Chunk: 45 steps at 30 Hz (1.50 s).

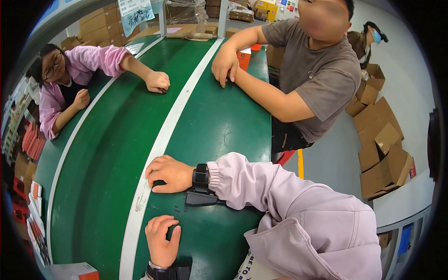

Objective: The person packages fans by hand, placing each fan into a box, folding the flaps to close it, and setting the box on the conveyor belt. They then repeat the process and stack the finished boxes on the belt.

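My right hand (pixel 170 174) lies palm down at the white rail (pixel 179 103), its fingers loosely bent over the edge and its thumb apart. A black band (pixel 201 177) circles that wrist, and a flat black device (pixel 200 199) sits just below it. Nearer the lower edge, my left hand (pixel 162 240) rests on the green work surface (pixel 205 238) with relaxed fingers, thumb away from them. Nothing shows in either hand. Another dark device (pixel 181 271) is beside the left wrist, partly cut off by the picture's edge.
Across the green belt (pixel 105 163), a person in a pink shirt (pixel 88 63) leans in with one closed hand. A person in a brown T-shirt (pixel 322 65) rests both forearms on the bench near an orange box (pixel 243 58). Cardboard cartons (pixel 385 172) stand along the right wall.
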Each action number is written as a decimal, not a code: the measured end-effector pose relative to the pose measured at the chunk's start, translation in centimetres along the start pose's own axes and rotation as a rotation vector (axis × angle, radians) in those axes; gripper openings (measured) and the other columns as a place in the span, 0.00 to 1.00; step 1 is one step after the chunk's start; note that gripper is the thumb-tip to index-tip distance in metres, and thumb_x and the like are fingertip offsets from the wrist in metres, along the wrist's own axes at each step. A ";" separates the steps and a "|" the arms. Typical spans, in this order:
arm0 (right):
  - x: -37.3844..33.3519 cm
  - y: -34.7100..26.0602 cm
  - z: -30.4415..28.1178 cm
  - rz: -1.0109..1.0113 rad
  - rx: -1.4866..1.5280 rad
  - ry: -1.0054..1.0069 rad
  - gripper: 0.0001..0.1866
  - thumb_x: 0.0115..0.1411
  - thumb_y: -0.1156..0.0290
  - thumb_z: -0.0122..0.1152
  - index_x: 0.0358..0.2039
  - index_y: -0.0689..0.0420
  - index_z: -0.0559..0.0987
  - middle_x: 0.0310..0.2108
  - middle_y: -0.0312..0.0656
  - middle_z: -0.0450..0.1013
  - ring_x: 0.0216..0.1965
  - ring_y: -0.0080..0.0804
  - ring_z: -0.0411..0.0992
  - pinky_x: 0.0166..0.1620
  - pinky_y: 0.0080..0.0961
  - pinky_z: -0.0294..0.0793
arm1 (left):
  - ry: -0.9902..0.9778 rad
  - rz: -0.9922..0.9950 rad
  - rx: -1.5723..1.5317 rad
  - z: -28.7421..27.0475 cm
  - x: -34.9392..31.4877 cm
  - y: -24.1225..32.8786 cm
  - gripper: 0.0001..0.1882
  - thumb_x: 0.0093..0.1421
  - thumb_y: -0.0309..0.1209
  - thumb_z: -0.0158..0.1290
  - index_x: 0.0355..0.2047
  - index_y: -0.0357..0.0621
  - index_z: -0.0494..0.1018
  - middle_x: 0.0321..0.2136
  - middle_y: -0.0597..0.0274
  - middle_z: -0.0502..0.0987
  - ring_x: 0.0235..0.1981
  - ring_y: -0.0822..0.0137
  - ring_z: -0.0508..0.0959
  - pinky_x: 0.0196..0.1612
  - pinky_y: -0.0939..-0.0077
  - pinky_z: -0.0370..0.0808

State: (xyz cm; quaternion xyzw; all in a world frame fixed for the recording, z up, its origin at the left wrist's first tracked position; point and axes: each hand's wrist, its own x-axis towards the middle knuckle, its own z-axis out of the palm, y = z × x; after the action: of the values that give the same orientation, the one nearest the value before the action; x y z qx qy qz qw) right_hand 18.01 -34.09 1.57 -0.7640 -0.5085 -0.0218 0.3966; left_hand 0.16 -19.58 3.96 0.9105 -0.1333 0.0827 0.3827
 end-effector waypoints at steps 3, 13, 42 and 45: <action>0.2 0.1 0.1 0.002 0.003 0.005 0.05 0.50 0.63 0.60 0.26 0.48 0.78 0.40 0.33 0.70 0.48 0.35 0.64 0.55 0.36 0.57 | -0.002 -0.013 -0.003 -0.2 0.1 -0.2 0.08 0.49 0.26 0.57 0.31 0.43 0.73 0.37 0.60 0.74 0.42 0.56 0.71 0.47 0.64 0.63; 0.2 0.2 0.0 0.000 -0.006 -0.020 0.06 0.52 0.64 0.60 0.29 0.49 0.77 0.42 0.34 0.69 0.50 0.34 0.63 0.55 0.36 0.56 | -0.001 -0.024 -0.005 -0.2 0.3 0.3 0.07 0.49 0.23 0.55 0.31 0.42 0.73 0.36 0.59 0.75 0.42 0.56 0.71 0.49 0.65 0.64; -1.4 -7.1 3.0 -0.180 0.846 -0.291 0.16 0.52 0.78 0.52 0.43 0.56 0.73 0.38 0.43 0.71 0.42 0.41 0.69 0.45 0.33 0.69 | 0.179 -0.161 -0.413 0.2 -0.1 -1.0 0.31 0.56 0.45 0.54 0.53 0.36 0.62 0.55 0.48 0.61 0.55 0.53 0.63 0.56 0.60 0.62; -1.7 -7.1 3.7 -0.286 0.755 -0.216 0.17 0.50 0.79 0.52 0.43 0.56 0.72 0.38 0.43 0.71 0.41 0.41 0.69 0.43 0.33 0.70 | 0.176 -0.174 -0.428 0.3 -0.4 -0.5 0.30 0.55 0.41 0.55 0.52 0.36 0.62 0.55 0.47 0.61 0.55 0.53 0.64 0.56 0.60 0.62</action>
State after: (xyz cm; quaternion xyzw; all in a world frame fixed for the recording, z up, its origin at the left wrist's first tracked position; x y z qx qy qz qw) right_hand 10.18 -31.90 2.45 -0.4846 -0.6204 0.1914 0.5862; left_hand -0.04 -19.45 3.31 0.8058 -0.0351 0.0983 0.5828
